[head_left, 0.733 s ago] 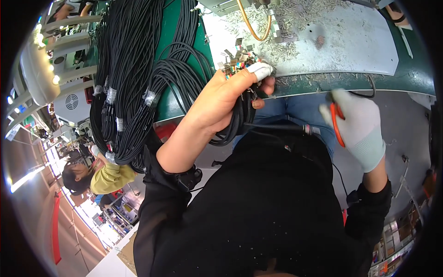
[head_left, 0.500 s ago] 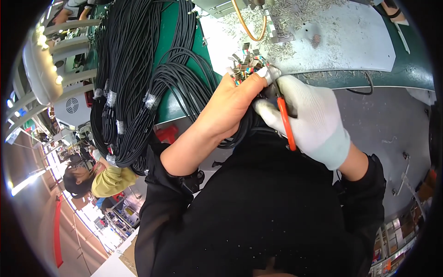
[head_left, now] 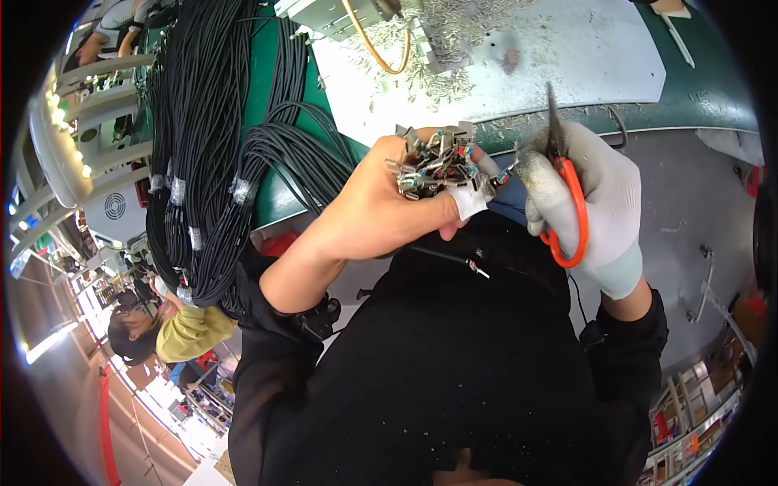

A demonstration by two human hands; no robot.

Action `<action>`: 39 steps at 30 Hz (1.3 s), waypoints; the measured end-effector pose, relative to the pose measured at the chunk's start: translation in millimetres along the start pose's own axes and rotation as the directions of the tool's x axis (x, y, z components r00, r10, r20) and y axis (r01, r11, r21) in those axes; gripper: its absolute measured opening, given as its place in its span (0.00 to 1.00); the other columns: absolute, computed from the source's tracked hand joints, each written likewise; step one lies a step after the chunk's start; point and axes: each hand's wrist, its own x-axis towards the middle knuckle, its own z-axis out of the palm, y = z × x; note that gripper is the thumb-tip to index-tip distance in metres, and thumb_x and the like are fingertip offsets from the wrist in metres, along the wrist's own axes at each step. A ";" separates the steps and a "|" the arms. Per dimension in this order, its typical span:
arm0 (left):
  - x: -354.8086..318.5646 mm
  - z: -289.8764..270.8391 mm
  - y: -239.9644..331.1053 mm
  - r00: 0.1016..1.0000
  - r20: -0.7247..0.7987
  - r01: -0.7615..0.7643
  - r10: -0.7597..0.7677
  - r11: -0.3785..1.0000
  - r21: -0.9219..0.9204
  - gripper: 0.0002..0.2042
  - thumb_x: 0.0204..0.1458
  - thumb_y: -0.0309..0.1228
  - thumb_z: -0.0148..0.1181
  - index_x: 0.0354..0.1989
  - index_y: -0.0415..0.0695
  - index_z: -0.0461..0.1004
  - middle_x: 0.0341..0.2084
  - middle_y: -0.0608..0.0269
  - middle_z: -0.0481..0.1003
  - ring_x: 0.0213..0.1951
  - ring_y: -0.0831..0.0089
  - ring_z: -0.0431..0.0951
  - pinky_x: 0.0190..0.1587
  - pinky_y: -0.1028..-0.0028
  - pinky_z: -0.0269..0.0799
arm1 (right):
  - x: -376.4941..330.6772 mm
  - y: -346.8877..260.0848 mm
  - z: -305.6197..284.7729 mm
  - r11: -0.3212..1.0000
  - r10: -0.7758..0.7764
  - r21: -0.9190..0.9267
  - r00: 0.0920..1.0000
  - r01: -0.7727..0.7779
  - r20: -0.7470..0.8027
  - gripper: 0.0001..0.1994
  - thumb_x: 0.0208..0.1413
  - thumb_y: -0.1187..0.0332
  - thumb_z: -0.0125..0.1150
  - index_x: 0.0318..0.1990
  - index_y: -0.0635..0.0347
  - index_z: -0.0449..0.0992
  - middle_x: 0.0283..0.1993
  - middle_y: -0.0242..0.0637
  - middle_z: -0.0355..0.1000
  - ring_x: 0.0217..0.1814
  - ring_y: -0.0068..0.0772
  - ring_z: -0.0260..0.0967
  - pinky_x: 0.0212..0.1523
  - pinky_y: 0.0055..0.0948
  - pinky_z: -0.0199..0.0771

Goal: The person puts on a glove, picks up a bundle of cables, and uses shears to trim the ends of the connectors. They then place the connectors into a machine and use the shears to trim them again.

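Note:
My bare left hand (head_left: 381,211) is wrapped round a bundle of cable ends (head_left: 438,166), their metal connectors and coloured wires fanned out above the fist. White tape covers its thumb tip. In a white knitted glove with greyed fingertips, my right hand (head_left: 587,194) keeps a pair of orange-handled scissors (head_left: 577,215) in the palm, blades up. Its thumb and forefinger meet at a single connector end (head_left: 504,174) beside the bundle; whether they pinch it is hard to see. One loose cable end (head_left: 478,267) with a white tip hangs before my dark clothing.
Thick bundles of black cable (head_left: 198,105), tied with clear wrap, drape over the green table (head_left: 275,198) at left. A white board (head_left: 583,57) strewn with small metal scraps lies ahead, by a machine (head_left: 340,16) with a yellow tube. A co-worker in yellow (head_left: 190,332) sits far left.
Both hands have drawn apart a little and nearer to me. The scissors have swung away from the bundle, now upright in my right hand, and the connectors have turned toward view.

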 end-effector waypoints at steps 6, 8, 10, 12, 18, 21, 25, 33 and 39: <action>7.9 17.4 -16.2 0.820 -0.016 -0.440 0.572 0.649 0.620 0.10 0.51 0.20 0.58 0.42 0.34 0.70 0.25 0.62 0.74 0.24 0.77 0.74 0.24 0.79 0.68 | 6.3 5.2 -23.5 0.852 0.234 0.360 0.891 -0.381 0.388 0.11 0.53 0.65 0.57 0.31 0.67 0.72 0.16 0.32 0.68 0.14 0.20 0.65 0.18 0.19 0.66; 5.3 18.6 -13.0 0.922 -0.130 -0.301 0.365 0.885 0.355 0.09 0.51 0.20 0.58 0.41 0.34 0.70 0.24 0.63 0.73 0.22 0.78 0.72 0.24 0.79 0.67 | 5.4 8.0 -22.4 0.836 0.218 0.398 0.894 -0.378 0.390 0.10 0.53 0.66 0.57 0.31 0.67 0.72 0.16 0.32 0.68 0.14 0.20 0.65 0.19 0.19 0.66; 5.1 19.8 -9.2 0.956 -0.161 -0.210 0.244 0.956 0.203 0.09 0.51 0.19 0.57 0.40 0.35 0.70 0.23 0.63 0.73 0.21 0.79 0.71 0.24 0.80 0.67 | 2.1 4.9 -16.2 0.943 0.128 0.265 0.954 -0.202 0.271 0.09 0.52 0.68 0.57 0.31 0.66 0.72 0.16 0.33 0.68 0.15 0.20 0.66 0.18 0.20 0.66; 4.6 18.1 -4.0 0.986 -0.155 -0.059 0.059 0.998 0.003 0.08 0.50 0.20 0.57 0.40 0.35 0.70 0.23 0.64 0.72 0.21 0.79 0.71 0.23 0.80 0.67 | 1.2 6.9 -10.1 0.976 0.065 0.190 0.973 -0.108 0.220 0.08 0.52 0.69 0.56 0.31 0.66 0.72 0.16 0.34 0.68 0.15 0.20 0.66 0.18 0.20 0.66; 3.4 16.2 -6.1 0.968 -0.235 0.043 -0.091 0.978 -0.203 0.09 0.48 0.22 0.62 0.37 0.36 0.73 0.25 0.68 0.74 0.26 0.84 0.73 0.32 0.82 0.70 | 1.3 14.3 0.5 0.788 -0.514 -0.386 0.858 0.480 0.018 0.08 0.45 0.73 0.61 0.35 0.64 0.74 0.19 0.36 0.67 0.17 0.30 0.67 0.21 0.26 0.66; 4.4 28.1 -3.3 0.887 -0.461 -0.069 0.037 0.996 -0.052 0.07 0.47 0.21 0.62 0.35 0.36 0.74 0.25 0.67 0.75 0.27 0.85 0.73 0.32 0.82 0.70 | -3.5 9.3 3.5 0.623 -0.607 -0.585 0.792 0.519 0.057 0.11 0.42 0.73 0.63 0.36 0.64 0.74 0.21 0.37 0.68 0.19 0.35 0.68 0.23 0.27 0.67; 8.2 32.0 -6.0 0.853 -0.475 -0.179 0.217 0.976 0.125 0.07 0.45 0.19 0.62 0.34 0.36 0.73 0.26 0.67 0.75 0.29 0.86 0.73 0.33 0.82 0.70 | -15.5 6.1 7.7 0.577 -0.517 -0.682 0.847 0.449 0.121 0.12 0.42 0.72 0.65 0.37 0.62 0.74 0.23 0.38 0.69 0.20 0.39 0.68 0.24 0.30 0.68; 11.5 37.7 -8.9 0.783 -0.481 -0.348 0.395 0.919 0.188 0.12 0.43 0.19 0.64 0.37 0.37 0.71 0.26 0.68 0.76 0.30 0.85 0.74 0.34 0.82 0.70 | -20.4 11.9 5.9 0.804 -0.374 -0.460 0.922 0.376 0.099 0.09 0.45 0.72 0.63 0.35 0.62 0.73 0.21 0.41 0.68 0.19 0.41 0.68 0.22 0.30 0.67; 7.6 27.8 -12.5 0.797 -0.178 -0.384 0.578 0.711 0.589 0.15 0.42 0.19 0.64 0.39 0.37 0.70 0.28 0.68 0.75 0.31 0.85 0.73 0.35 0.82 0.69 | -20.9 18.7 5.4 0.861 -0.394 -0.321 0.916 0.394 0.067 0.07 0.46 0.72 0.63 0.33 0.60 0.71 0.19 0.41 0.68 0.19 0.43 0.69 0.19 0.32 0.66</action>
